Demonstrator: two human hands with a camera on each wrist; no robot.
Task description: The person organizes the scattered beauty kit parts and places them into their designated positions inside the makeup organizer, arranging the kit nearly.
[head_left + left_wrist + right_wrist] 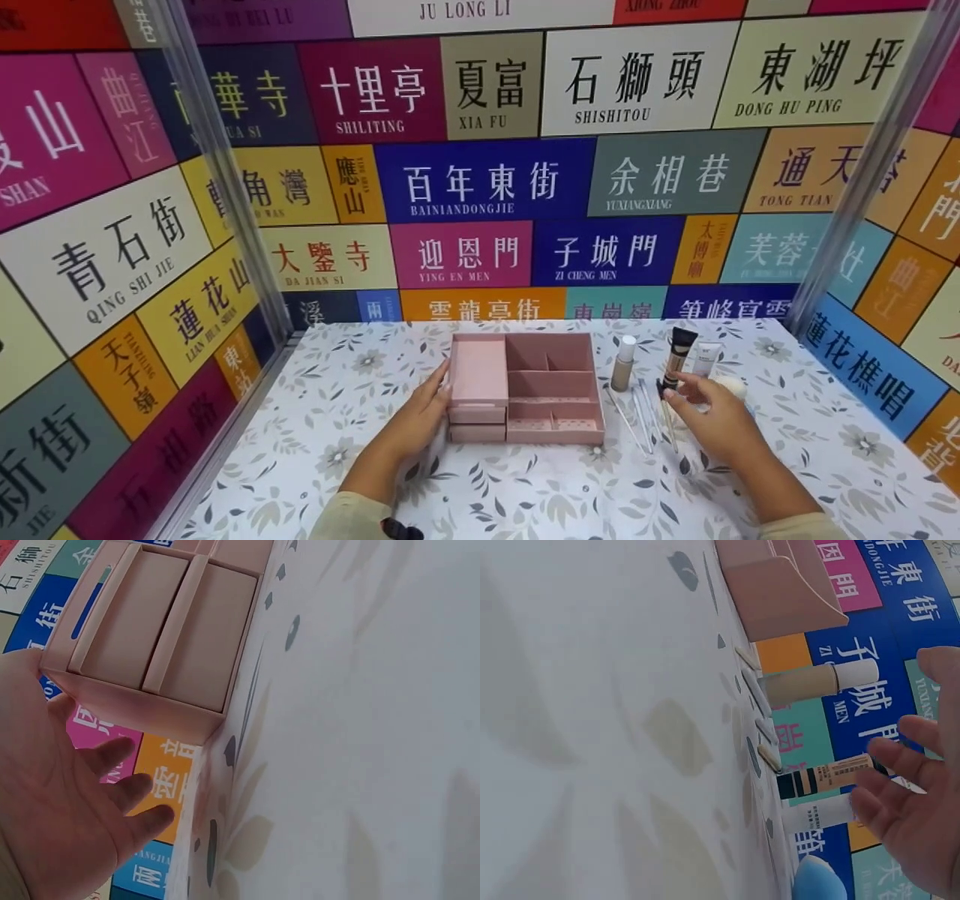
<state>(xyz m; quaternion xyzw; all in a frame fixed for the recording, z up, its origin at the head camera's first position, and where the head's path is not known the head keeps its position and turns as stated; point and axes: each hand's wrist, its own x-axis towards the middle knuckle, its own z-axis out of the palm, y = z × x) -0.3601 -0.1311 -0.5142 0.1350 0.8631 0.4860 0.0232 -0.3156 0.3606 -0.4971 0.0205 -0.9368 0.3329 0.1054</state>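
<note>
Head view shows left hand (418, 414) beside one organizer (480, 367), right hand (716, 421) near two tubes (681, 349), grips apart.

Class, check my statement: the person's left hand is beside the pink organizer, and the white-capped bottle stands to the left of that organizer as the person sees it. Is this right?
Not quite: the bottle's side is wrong. The head view shows the white-capped bottle to the right of the pink organizer; the left hand is beside the organizer, as stated.

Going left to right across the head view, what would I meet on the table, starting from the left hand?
Left hand, pink organizer, bottle, tan tube, white tube.
</note>
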